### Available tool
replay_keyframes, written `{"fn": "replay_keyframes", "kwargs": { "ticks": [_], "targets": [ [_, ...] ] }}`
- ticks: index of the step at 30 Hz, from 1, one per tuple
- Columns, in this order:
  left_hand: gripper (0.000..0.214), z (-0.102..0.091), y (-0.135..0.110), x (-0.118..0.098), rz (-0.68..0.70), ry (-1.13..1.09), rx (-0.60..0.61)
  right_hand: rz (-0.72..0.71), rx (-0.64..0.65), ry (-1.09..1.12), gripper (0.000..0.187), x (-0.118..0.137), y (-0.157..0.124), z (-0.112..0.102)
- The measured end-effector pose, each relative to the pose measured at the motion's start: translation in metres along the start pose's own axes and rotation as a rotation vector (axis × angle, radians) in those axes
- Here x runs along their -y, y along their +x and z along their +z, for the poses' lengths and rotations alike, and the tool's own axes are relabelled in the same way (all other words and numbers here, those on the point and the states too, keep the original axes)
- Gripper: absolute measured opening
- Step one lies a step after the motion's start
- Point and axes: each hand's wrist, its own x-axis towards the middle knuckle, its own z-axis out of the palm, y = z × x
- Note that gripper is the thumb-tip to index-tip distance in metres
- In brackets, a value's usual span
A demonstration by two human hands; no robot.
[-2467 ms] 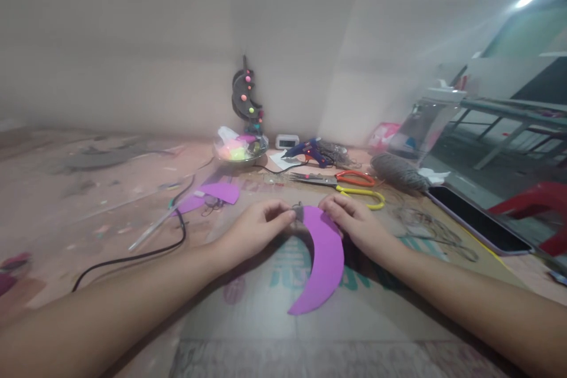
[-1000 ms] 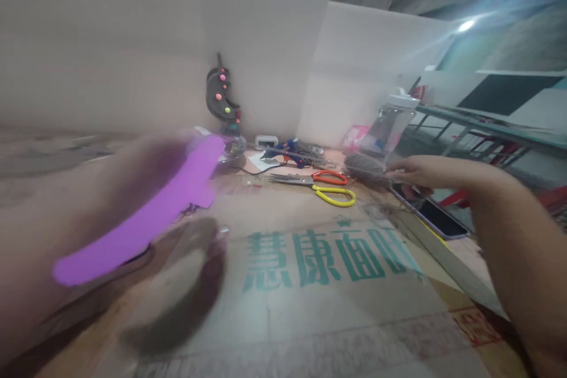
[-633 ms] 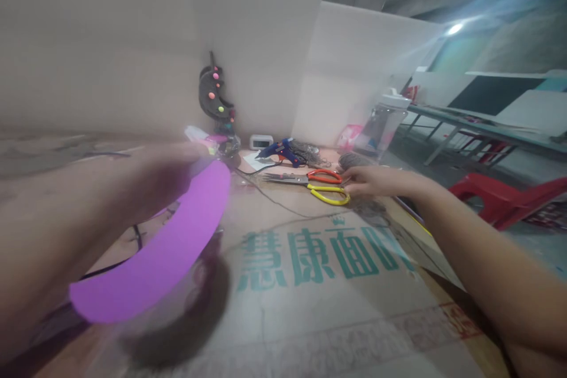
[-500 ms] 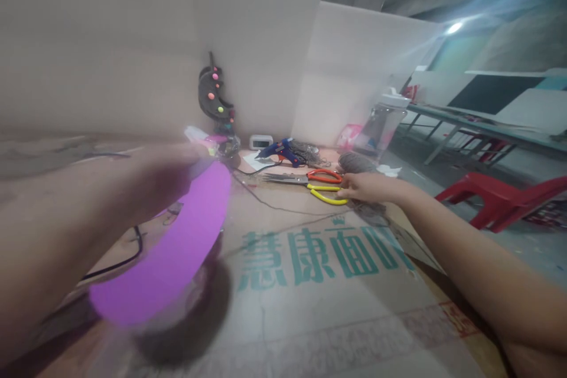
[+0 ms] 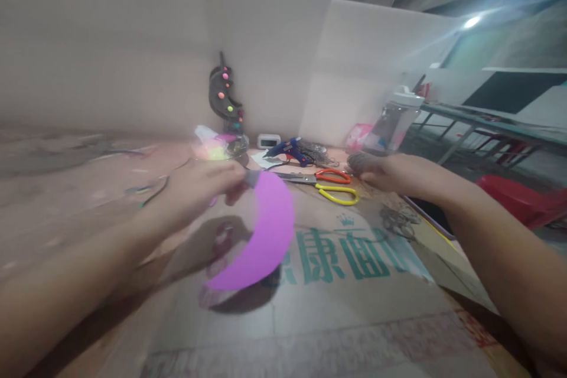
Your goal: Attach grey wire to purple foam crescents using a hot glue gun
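A purple crescent-shaped cutout hangs over the printed sheet, its upper tip covered by a short grey band. My left hand is closed on that upper tip. On the right, my right hand has its fingers round a ball of grey yarn, which it partly hides. Scissors with one orange and one yellow handle lie between the two hands, their blades partly behind the crescent. Loose grey yarn lies below my right wrist.
At the back are a blue glue gun, a small white digital clock and a clear bottle. A dark crescent ornament with coloured balls stands against the wall. A red chair is at right.
My left hand has brought the purple crescent rightward, to the middle of the view. My right hand has moved from beside the scissor handles to the ball of yarn.
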Motion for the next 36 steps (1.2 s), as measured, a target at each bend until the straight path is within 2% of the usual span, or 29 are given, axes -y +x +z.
{"fn": "replay_keyframes", "kwargs": {
  "ticks": [1, 3, 5, 7, 12, 14, 16, 18, 20, 22, 24, 27, 31, 33, 36],
  "targets": [
    [0.033, 0.007, -0.003, 0.005, 0.007, 0.004, 0.057, -0.053, -0.089, 0.081, 0.027, 0.015, -0.003, 0.0],
    [0.035, 0.021, -0.009, 0.013, -0.018, -0.017, 0.038, -0.132, -0.129, 0.373, 0.041, 0.046, -0.01, 0.007],
    [0.035, 0.031, -0.014, 0.017, -0.065, -0.037, 0.022, -0.228, -0.013, 0.615, 0.043, 0.074, -0.018, 0.021],
    [0.033, 0.036, -0.018, 0.018, -0.027, -0.047, 0.021, -0.282, 0.073, 0.727, 0.032, 0.095, -0.027, 0.036],
    [0.028, 0.037, -0.023, 0.013, 0.094, 0.038, -0.037, -0.336, 0.138, 0.943, 0.024, 0.115, -0.038, 0.064],
    [0.025, 0.037, -0.026, 0.011, 0.1, 0.021, -0.044, -0.381, 0.069, 0.924, 0.019, 0.115, -0.04, 0.068],
    [0.024, 0.038, -0.029, 0.011, 0.096, -0.076, -0.08, -0.478, -0.11, 0.826, 0.01, 0.11, -0.041, 0.069],
    [0.029, 0.039, -0.03, 0.013, 0.08, -0.205, -0.093, -0.642, -0.316, 0.657, 0.004, 0.103, -0.04, 0.069],
    [0.033, 0.041, -0.029, 0.017, 0.05, -0.271, -0.017, -0.777, -0.442, 0.437, 0.004, 0.095, -0.037, 0.071],
    [0.041, 0.044, -0.027, 0.022, 0.009, -0.255, 0.104, -0.825, -0.493, 0.24, 0.005, 0.088, -0.033, 0.075],
    [0.046, 0.047, -0.024, 0.027, -0.026, -0.22, 0.189, -0.826, -0.509, 0.108, 0.007, 0.084, -0.03, 0.079],
    [0.041, 0.053, -0.021, 0.03, -0.075, -0.206, 0.269, -0.814, -0.497, 0.023, 0.011, 0.083, -0.029, 0.082],
    [0.038, 0.054, -0.022, 0.029, -0.111, -0.221, 0.218, -0.746, -0.503, 0.074, 0.008, 0.087, -0.029, 0.083],
    [0.037, 0.052, -0.022, 0.028, -0.062, -0.129, 0.163, -0.593, -0.547, 0.208, 0.005, 0.09, -0.025, 0.086],
    [0.035, 0.048, -0.021, 0.026, 0.039, 0.067, 0.071, -0.297, -0.483, 0.448, 0.031, 0.09, -0.016, 0.09]
  ]
}}
